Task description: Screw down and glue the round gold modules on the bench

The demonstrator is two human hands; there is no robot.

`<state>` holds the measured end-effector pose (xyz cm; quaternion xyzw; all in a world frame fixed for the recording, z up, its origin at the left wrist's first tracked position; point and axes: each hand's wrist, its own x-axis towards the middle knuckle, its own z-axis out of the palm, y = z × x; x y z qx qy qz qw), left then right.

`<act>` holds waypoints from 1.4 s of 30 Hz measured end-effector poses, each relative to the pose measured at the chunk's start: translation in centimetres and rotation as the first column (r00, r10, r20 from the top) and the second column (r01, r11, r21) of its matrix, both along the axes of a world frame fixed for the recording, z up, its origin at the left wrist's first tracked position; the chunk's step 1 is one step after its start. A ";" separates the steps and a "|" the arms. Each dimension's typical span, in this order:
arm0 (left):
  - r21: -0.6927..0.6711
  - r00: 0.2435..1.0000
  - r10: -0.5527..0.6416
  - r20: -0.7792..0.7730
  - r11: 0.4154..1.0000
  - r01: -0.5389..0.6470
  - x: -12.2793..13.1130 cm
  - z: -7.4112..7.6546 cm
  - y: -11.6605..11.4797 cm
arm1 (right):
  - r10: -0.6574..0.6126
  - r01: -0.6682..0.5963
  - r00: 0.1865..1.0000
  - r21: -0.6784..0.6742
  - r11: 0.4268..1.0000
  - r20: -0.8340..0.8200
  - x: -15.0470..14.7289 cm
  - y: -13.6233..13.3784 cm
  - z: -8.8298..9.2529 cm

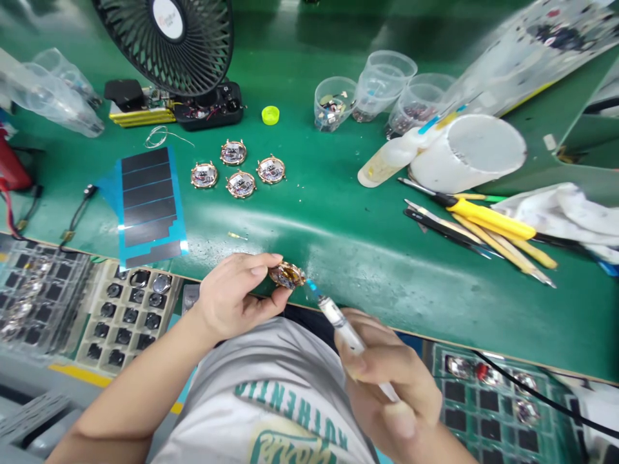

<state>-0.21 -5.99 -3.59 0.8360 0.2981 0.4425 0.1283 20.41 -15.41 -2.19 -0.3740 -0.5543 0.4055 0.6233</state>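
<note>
Now, round gold-rimmed case (287,275) pinched in left hand (236,296) at edge of green surface (338,241); syringe (336,319) gripped in right hand (387,380), blue tip just beside case rim; four similar cases (240,185) on surface ahead of left hand, blue-edged dark sheet (147,206) farther left.

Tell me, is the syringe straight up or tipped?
Tipped: the syringe slants, its blue tip leaning toward the round gold-rimmed case in the left hand, its back end in the right hand.

Grey T-shirt (213,380), green lettering (290,409), bare left hand (236,296), bare right hand (387,380)
</note>
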 end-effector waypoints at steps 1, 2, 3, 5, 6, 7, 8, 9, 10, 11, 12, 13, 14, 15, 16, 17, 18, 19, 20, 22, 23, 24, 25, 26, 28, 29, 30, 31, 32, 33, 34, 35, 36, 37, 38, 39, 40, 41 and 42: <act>-0.002 1.000 0.003 -0.002 1.000 -0.003 0.0 0.0 0.0 | 0.004 -0.004 1.000 0.025 1.000 0.004 0.1 0.1 0.0; -0.006 1.000 0.002 0.000 1.000 -0.002 0.1 0.0 0.0 | -0.002 0.001 1.000 0.050 0.999 0.019 0.1 0.3 0.0; -0.013 1.000 -0.001 0.004 1.000 0.001 0.1 0.0 0.0 | -0.014 0.010 0.999 0.078 0.997 0.050 0.0 0.7 0.1; -0.026 1.000 -0.007 0.013 1.000 0.007 0.1 0.0 0.0 | -0.074 0.053 0.984 0.134 0.990 0.161 -0.5 1.7 0.1; -0.028 1.000 -0.012 0.013 1.000 0.013 0.0 0.0 0.0 | -0.122 0.092 0.967 0.141 0.986 0.222 -0.9 2.2 0.0; -0.029 1.000 -0.020 0.011 0.999 0.021 0.0 0.1 0.0 | -0.164 0.132 0.948 0.134 0.982 0.274 -1.3 2.6 -0.1; -0.027 1.000 -0.029 0.008 0.999 0.029 0.0 0.1 0.0 | -0.192 0.162 0.929 0.118 0.980 0.316 -1.6 2.9 -0.2; -0.025 0.999 -0.032 0.007 0.999 0.032 0.0 0.1 0.0 | -0.202 0.183 0.915 0.088 0.979 0.350 -2.0 3.1 -0.4; -0.022 0.999 -0.034 0.007 0.999 0.035 -0.1 0.1 0.0 | -0.200 0.197 0.905 0.045 0.979 0.376 -2.2 3.2 -0.6; -0.024 0.999 -0.034 0.008 0.999 0.034 -0.1 0.1 0.0 | -0.191 0.206 0.899 0.004 0.979 0.394 -2.4 3.2 -0.8; -0.028 1.000 -0.027 0.003 0.999 0.027 0.0 0.1 0.0 | -0.182 0.214 0.896 -0.034 0.976 0.406 -2.5 3.1 -1.0; -0.030 1.000 -0.015 -0.016 0.999 0.015 0.0 0.2 -0.1 | -0.179 0.224 0.893 -0.064 0.972 0.414 -2.6 3.0 -1.1; -0.026 0.999 0.002 -0.046 1.000 -0.003 0.0 0.3 -0.2 | -0.186 0.240 0.890 -0.080 0.967 0.416 -2.6 2.9 -1.2; -0.018 0.997 0.023 -0.079 1.000 -0.024 0.1 0.3 -0.3 | -0.198 0.255 0.887 -0.084 0.963 0.418 -2.6 2.8 -1.3; -0.003 0.993 0.045 -0.109 0.999 -0.045 0.1 0.5 -0.3 | -0.212 0.269 0.884 -0.082 0.960 0.416 -2.6 2.7 -1.4; 0.013 0.990 0.065 -0.128 0.998 -0.064 0.2 0.6 -0.4 | -0.224 0.280 0.882 -0.080 0.957 0.415 -2.6 2.7 -1.4; 0.025 0.988 0.077 -0.136 0.997 -0.075 0.2 0.7 -0.5 | -0.236 0.292 0.879 -0.076 0.953 0.414 -2.6 2.6 -1.4; 0.029 0.987 0.087 -0.137 0.996 -0.083 0.2 0.9 -0.5 | -0.245 0.300 0.877 -0.072 0.951 0.414 -2.7 2.7 -1.5; 0.026 0.986 0.093 -0.138 0.996 -0.090 0.3 1.0 -0.5 | -0.252 0.305 0.874 -0.064 0.950 0.415 -2.7 2.7 -1.5; 0.012 0.985 0.097 -0.146 0.995 -0.096 0.3 1.2 -0.6 | -0.261 0.308 0.870 -0.046 0.950 0.419 -2.7 2.7 -1.5; 0.006 0.983 0.100 -0.152 0.995 -0.101 0.3 1.3 -0.6 | -0.265 0.308 0.867 -0.038 0.951 0.422 -2.7 2.7 -1.5; 0.002 0.983 0.103 -0.155 0.995 -0.104 0.4 1.3 -0.6 | -0.266 0.308 0.866 -0.031 0.951 0.423 -2.7 2.7 -1.5; 0.000 0.983 0.104 -0.154 0.994 -0.105 0.4 1.3 -0.6 | -0.268 0.308 0.865 -0.027 0.951 0.424 -2.7 2.7 -1.5; -0.003 0.983 0.104 -0.152 0.994 -0.106 0.4 1.3 -0.6 | -0.267 0.308 0.864 -0.027 0.951 0.426 -2.7 2.7 -1.5; -0.010 0.982 0.114 -0.148 0.993 -0.117 0.5 1.2 -0.8 | -0.269 0.308 0.863 -0.024 0.951 0.428 -2.6 2.7 -1.5; -0.015 0.982 0.119 -0.147 0.992 -0.123 0.5 1.2 -0.8 | -0.269 0.306 0.862 -0.017 0.952 0.429 -2.5 2.7 -1.6; -0.022 0.982 0.122 -0.147 0.992 -0.127 0.5 1.1 -0.9 | -0.267 0.300 0.861 -0.010 0.954 0.432 -2.5 2.8 -1.6; -0.030 0.981 0.126 -0.148 0.991 -0.132 0.5 1.1 -1.0 | -0.264 0.294 0.860 -0.002 0.956 0.437 -2.5 2.8 -1.6; -0.040 0.981 0.128 -0.148 0.990 -0.136 0.5 1.1 -1.0 | -0.261 0.289 0.858 0.003 0.957 0.442 -2.5 2.8 -1.6; -0.050 0.980 0.130 -0.148 0.989 -0.139 0.5 1.2 -1.0 | -0.260 0.287 0.854 0.007 0.958 0.450 -2.5 2.8 -1.6; -0.063 0.980 0.131 -0.148 0.988 -0.142 0.5 1.2 -1.0 | -0.261 0.289 0.848 0.010 0.957 0.461 -2.6 2.9 -1.5; -0.074 0.979 0.135 -0.149 0.986 -0.147 0.5 1.2 -1.0 | -0.265 0.294 0.841 0.014 0.956 0.471 -2.6 2.9 -1.5; -0.085 0.978 0.139 -0.155 0.984 -0.153 0.5 1.3 -1.0 | -0.270 0.300 0.836 0.016 0.954 0.477 -2.6 2.9 -1.5; -0.093 0.977 0.142 -0.160 0.983 -0.158 0.5 1.3 -1.0 | -0.275 0.303 0.834 0.019 0.953 0.479 -2.6 2.9 -1.4; -0.099 0.975 0.145 -0.167 0.982 -0.163 0.5 1.3 -0.9 | -0.275 0.303 0.833 0.020 0.953 0.480 -2.6 3.0 -1.4; -0.102 0.974 0.147 -0.173 0.981 -0.166 0.5 1.3 -0.9 | -0.273 0.300 0.833 0.022 0.954 0.480 -2.6 3.0 -1.5; -0.105 0.973 0.149 -0.179 0.980 -0.170 0.5 1.3 -0.9 | -0.273 0.299 0.835 0.023 0.954 0.478 -2.6 3.0 -1.5; -0.107 0.972 0.150 -0.183 0.979 -0.171 0.5 1.3 -0.9 | -0.272 0.297 0.834 0.023 0.954 0.480 -2.6 3.0 -1.5; -0.110 0.971 0.150 -0.186 0.979 -0.172 0.5 1.3 -0.8 | -0.276 0.300 0.829 0.030 0.954 0.486 -2.6 3.1 -1.4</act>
